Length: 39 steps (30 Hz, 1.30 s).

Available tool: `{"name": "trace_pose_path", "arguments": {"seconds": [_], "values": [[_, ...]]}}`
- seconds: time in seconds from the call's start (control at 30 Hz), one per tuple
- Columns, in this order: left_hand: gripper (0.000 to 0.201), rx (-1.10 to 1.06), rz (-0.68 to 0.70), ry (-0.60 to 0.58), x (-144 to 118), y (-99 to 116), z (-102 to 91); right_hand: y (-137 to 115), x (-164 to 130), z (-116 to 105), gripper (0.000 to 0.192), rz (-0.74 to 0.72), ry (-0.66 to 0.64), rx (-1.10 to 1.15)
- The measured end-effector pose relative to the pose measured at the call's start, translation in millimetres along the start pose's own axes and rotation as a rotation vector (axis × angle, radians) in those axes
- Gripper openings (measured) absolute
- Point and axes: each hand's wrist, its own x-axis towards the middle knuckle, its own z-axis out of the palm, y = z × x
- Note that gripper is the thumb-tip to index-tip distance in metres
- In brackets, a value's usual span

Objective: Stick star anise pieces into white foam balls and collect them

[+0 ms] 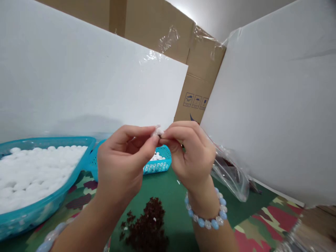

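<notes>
Between the fingertips of both hands is a small white cotton-like ball (158,131), partly hidden by the fingers, with a dark speck at its lower edge. My left hand (122,154) pinches it between thumb and forefinger from the left. From the right, my right hand (190,148) pinches at the same spot. Below the hands, a heap of dark brown, crumbly pieces (148,227) lies on the green mat (181,206), with tiny white bits on it. Behind my left hand stands a small blue basket (157,168) holding white balls.
A large blue basket (65,189) full of white balls (39,168) stands at the left. A clear plastic bag (231,175) with dark contents lies at the right. White boards (91,77) and cardboard (154,24) wall in the back. Camouflage cloth (267,227) surrounds the mat.
</notes>
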Motion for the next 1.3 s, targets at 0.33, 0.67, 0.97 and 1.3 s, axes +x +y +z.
{"name": "trace_pose_path", "arguments": {"seconds": [0.33, 0.67, 0.97, 1.3], "values": [[0.018, 0.282, 0.104, 0.102, -0.4, 1.7, -5.1, -3.6, -10.5, 24.1, 0.015, 0.033, 0.159, -0.13], [0.012, 0.431, 0.131, 0.082, 0.1, 5.9, -5.6, -12.9, -10.8, 28.5, 0.017, 0.103, 0.265, -0.13], [0.016, 0.454, 0.085, -0.251, -18.4, -7.7, 0.7, 40.5, -5.1, -14.1, 0.014, 0.628, 0.408, -0.118], [0.017, -0.047, -0.189, -0.334, -3.6, -10.2, -3.1, 31.0, 1.9, -50.4, 0.01, 0.678, 0.004, 0.507]]}}
